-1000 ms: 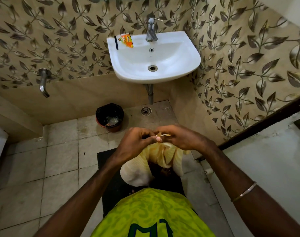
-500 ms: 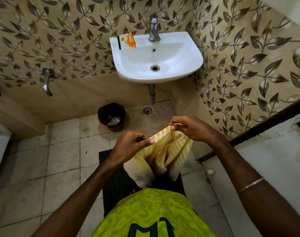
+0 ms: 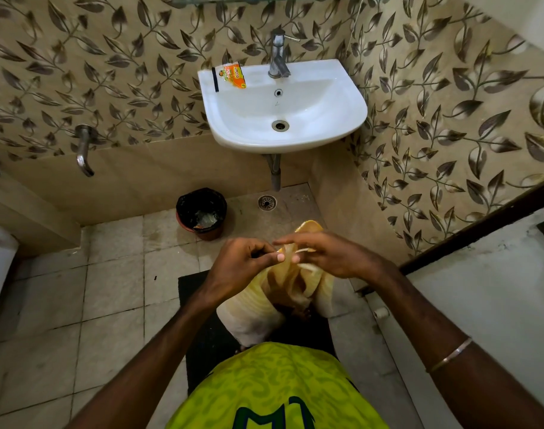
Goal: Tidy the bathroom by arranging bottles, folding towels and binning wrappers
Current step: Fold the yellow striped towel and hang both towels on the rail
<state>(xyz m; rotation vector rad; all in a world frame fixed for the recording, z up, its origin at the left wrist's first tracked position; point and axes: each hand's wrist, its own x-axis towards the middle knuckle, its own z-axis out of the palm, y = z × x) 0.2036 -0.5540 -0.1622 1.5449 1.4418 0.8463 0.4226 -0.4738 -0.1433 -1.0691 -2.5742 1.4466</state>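
towel [image 3: 258, 300], the yellow striped one, is up in front of my belly, hanging down over the dark mat [image 3: 199, 329] i'm standing on. my left hand [image 3: 239, 263] pinches one bit of the top edge btwn thumb and fingers, my right hand [image 3: 329, 257] grips the other bit, fingers curled over the cloth, a fold of it poking up just past my knuckles. both hands are closed on towel, nothing else in them.

what changed: half a sec ago my hands were apart w/ the top edge stretched btwn them. now they've come back together, fingertips nearly touching, so the two corners meet and the cloth droops doubled below. a sec ago they were also together, so i read this as open-then-close, i.e. one fold being made. that means the towel part of the job is underway but not done: it still hangs loose and bunchy, edges not lined up that i can see, and prob needs another fold or two plus somewhere to put it.

rest of the tidy looks pending too. an orange wrapper [image 3: 235, 75] lies on the back left rim of the sink [image 3: 335, 131], just beside a thin black stick-like thing [image 3: 215, 79], can't tell what. bin [image 3: 201, 212] sits on the floor under the sink's left side, some rubbish already in it. no bottles in view from here.
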